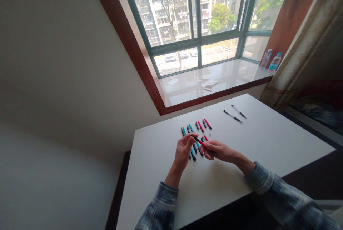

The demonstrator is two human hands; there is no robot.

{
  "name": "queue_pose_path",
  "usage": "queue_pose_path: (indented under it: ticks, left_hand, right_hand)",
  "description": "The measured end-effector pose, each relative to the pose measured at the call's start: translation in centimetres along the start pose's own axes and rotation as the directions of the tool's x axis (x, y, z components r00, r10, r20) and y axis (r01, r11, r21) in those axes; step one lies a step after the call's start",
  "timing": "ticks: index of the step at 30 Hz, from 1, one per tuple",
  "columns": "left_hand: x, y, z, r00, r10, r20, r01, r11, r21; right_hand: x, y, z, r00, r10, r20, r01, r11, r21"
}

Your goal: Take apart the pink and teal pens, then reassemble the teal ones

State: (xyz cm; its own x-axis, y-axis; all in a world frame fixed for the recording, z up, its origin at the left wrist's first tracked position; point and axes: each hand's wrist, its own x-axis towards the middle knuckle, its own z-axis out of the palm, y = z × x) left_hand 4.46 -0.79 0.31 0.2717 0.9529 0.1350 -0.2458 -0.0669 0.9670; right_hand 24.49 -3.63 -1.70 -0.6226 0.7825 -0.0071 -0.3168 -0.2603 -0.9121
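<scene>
A red and black pen is held slantwise between my two hands, above the white table. My left hand pinches its upper black end with thumb and fingers. Around the lower part of the pen, my right hand is closed. Beneath and behind the hands lie several pen parts: teal barrels, red barrels and dark pieces set out in rows. Thin white refills lie near them, partly hidden by my hands.
Two assembled-looking pens lie toward the back right of the white table. Behind it, the window sill carries crumpled paper and two plastic bottles. A curtain hangs at the right.
</scene>
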Motion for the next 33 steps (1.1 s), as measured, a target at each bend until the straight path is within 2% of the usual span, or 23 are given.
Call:
queue_pose_path:
  ticks: [11,17,21,28,33]
  left_hand:
    - [-0.3,1.1,1.1,0.995,0.073,-0.072,-0.065,0.992,0.104]
    - [-0.2,1.1,1.5,0.987,0.066,-0.144,-0.062,0.998,0.029]
    - [-0.2,0.8,1.5,0.984,0.041,-0.174,-0.046,0.999,-0.022]
    - [0.0,1.5,0.9,0.998,-0.042,-0.049,0.039,0.997,-0.063]
    - [0.0,1.2,0.5,0.997,-0.069,0.039,0.07,0.997,-0.02]
  right_hand:
    - [0.3,-0.7,0.3,0.984,-0.164,-0.075,0.131,0.934,-0.332]
    - [0.6,0.1,0.4,0.953,-0.249,-0.174,0.148,0.881,-0.449]
    - [0.8,0.4,0.7,0.956,-0.239,-0.168,0.148,0.893,-0.425]
    - [0.2,-0.6,0.2,0.942,-0.266,-0.207,0.197,0.933,-0.303]
    - [0.0,-0.5,0.1,0.977,-0.186,-0.107,0.156,0.959,-0.236]
